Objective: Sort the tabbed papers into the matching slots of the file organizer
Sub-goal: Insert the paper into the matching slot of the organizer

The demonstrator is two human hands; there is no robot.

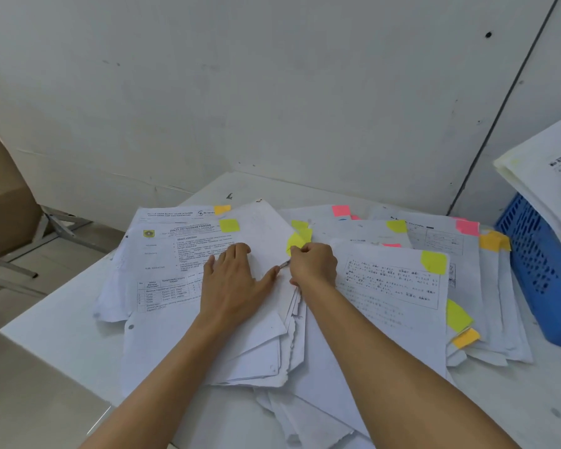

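I look down on a white table set into a corner of pale, scuffed walls. A tiled floor shows off its left edge, where a cardboard box and a metal frame stand. The tabbed papers lie in loose, overlapping heaps from the table's left edge to its right edge. Yellow, pink and orange tabs stick out, mostly toward the far edge.

At the right edge stands the blue file organizer — cut off by the picture, so I cannot tell its slots. White sheets lean out of its top.

The left hand lies flat, fingers straight, pressing on a blank sheet in the middle heap. Just beside it, the right hand has its fingers curled tight, pinching the edge of some tabbed papers by a yellow tab.

Something thin and dark shows between the left thumb and the right hand — too small to name. Most print is blurred, and both forearms cover parts of the near heaps.
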